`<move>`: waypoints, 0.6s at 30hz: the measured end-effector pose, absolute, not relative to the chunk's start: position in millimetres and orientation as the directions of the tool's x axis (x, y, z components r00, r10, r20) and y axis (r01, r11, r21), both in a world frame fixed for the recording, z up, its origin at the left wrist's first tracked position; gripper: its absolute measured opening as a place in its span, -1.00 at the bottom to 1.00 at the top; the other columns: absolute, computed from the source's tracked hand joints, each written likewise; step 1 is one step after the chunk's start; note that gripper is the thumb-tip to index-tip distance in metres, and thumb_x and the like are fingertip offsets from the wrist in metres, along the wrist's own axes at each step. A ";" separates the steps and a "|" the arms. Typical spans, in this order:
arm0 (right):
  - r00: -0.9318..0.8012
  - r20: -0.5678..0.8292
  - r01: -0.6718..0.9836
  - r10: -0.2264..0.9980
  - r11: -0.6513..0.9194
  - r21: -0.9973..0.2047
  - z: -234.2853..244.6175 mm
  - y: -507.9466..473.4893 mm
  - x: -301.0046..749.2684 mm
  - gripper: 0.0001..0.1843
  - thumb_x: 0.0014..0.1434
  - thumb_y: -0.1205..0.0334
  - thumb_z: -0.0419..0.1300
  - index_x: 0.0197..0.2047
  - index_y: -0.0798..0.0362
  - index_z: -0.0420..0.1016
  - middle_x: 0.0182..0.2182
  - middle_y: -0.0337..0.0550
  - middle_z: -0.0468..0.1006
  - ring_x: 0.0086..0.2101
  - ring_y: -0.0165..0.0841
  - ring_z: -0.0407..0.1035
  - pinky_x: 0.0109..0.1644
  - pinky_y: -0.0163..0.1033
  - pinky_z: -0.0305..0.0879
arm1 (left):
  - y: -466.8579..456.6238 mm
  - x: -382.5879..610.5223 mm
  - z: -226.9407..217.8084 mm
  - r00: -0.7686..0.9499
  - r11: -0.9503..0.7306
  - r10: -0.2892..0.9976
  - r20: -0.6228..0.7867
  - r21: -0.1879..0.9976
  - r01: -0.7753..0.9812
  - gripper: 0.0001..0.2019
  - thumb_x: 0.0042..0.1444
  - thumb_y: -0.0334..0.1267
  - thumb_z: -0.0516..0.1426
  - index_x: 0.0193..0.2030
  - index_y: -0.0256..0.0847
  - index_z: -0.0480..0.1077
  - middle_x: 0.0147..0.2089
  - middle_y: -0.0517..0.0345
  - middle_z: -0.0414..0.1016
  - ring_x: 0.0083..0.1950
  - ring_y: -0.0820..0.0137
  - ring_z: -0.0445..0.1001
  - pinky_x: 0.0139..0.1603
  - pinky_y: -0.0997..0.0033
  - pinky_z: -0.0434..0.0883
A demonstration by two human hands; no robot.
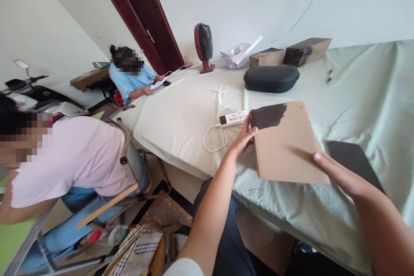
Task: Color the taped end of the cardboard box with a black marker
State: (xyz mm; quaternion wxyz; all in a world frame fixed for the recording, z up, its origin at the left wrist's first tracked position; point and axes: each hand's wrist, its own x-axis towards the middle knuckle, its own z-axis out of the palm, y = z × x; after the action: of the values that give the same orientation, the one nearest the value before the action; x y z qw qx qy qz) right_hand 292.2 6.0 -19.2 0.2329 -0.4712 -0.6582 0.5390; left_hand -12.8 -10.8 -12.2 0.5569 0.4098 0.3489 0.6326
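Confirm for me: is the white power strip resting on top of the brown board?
No, the white power strip lies on the cloth beside the brown board, just past the left hand.

Soft, even daylight fills the room — bright on the white wall [258, 0] and the pale cloth of the table [181, 116], without hard glare. Shadows are faint; a thin one edges the cardboard sheet [284, 146]. The wide lens bends the edges — the door frame [129, 13] leans. Focus is fairly sharp.
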 end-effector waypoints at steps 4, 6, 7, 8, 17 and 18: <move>-0.506 -0.120 0.239 0.854 0.005 -0.971 -4.2 7.4 276.6 -0.10 0.36 -0.56 -0.19 0.51 -0.27 0.36 0.26 0.13 0.58 0.13 0.08 0.58 0.19 0.10 0.55 | -19.2 -14.3 -5.5 -0.080 -0.102 0.994 0.071 0.846 -0.523 -0.28 0.05 0.17 0.37 0.32 -0.07 0.47 0.34 -0.13 0.56 0.39 -0.12 0.50 0.30 -0.02 0.48; -0.413 -0.040 0.242 0.910 0.067 -0.968 -2.3 11.6 261.8 -0.19 0.43 -0.42 -0.10 0.48 -0.14 0.40 0.13 0.14 0.63 -0.10 -0.04 0.62 -0.02 0.01 0.58 | -23.7 -20.4 -1.9 -0.071 -0.038 0.997 -0.001 0.841 -0.540 -0.31 0.06 0.19 0.33 0.24 -0.16 0.52 0.17 -0.19 0.66 0.34 -0.17 0.55 0.29 -0.04 0.48; -0.348 0.004 0.296 0.937 0.114 -0.948 -3.3 14.1 252.9 -0.26 0.44 -0.31 -0.02 0.45 -0.07 0.42 0.09 0.13 0.63 -0.15 -0.09 0.60 -0.08 -0.02 0.57 | -25.7 -24.2 -0.3 -0.057 -0.012 0.998 -0.022 0.843 -0.538 -0.32 0.05 0.18 0.33 0.22 -0.18 0.52 0.13 -0.19 0.68 0.32 -0.18 0.56 0.29 -0.05 0.49; -0.302 0.035 0.387 0.953 0.156 -0.909 -5.4 16.5 243.4 -0.32 0.43 -0.18 0.03 0.45 -0.01 0.42 0.07 0.12 0.62 -0.17 -0.11 0.58 -0.08 -0.03 0.55 | -27.3 -28.1 1.2 -0.045 0.002 0.999 -0.030 0.845 -0.534 -0.32 0.03 0.15 0.34 0.23 -0.18 0.52 0.11 -0.18 0.69 0.31 -0.18 0.57 0.29 -0.05 0.48; -0.191 0.088 0.871 0.978 0.210 -0.444 -31.1 15.8 202.9 -0.64 0.31 0.18 0.13 0.05 0.09 0.65 0.01 0.22 0.49 -0.26 -0.06 0.54 -0.21 -0.05 0.37 | -22.7 -44.1 9.3 -0.034 -0.164 0.986 0.166 0.883 -0.440 -0.17 0.01 -0.04 0.33 0.48 0.05 0.33 0.53 0.03 0.38 0.53 -0.04 0.34 0.47 -0.02 0.31; -0.167 0.109 0.877 0.980 0.199 -0.438 -33.2 14.9 204.4 -0.59 0.33 0.19 0.11 0.14 0.10 0.61 0.04 0.26 0.48 -0.21 -0.03 0.55 -0.20 -0.03 0.38 | -21.5 -44.2 9.5 -0.027 -0.165 0.985 0.171 0.884 -0.438 -0.16 0.02 -0.05 0.32 0.49 0.06 0.32 0.54 0.03 0.36 0.55 -0.04 0.32 0.48 -0.02 0.29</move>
State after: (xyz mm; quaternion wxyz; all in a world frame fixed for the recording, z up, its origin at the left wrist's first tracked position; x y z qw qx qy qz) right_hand 204.4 14.9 -33.2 0.1864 -0.6178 -0.7514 0.1381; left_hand -44.2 -21.5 9.5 0.5575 0.4192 0.3263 0.6380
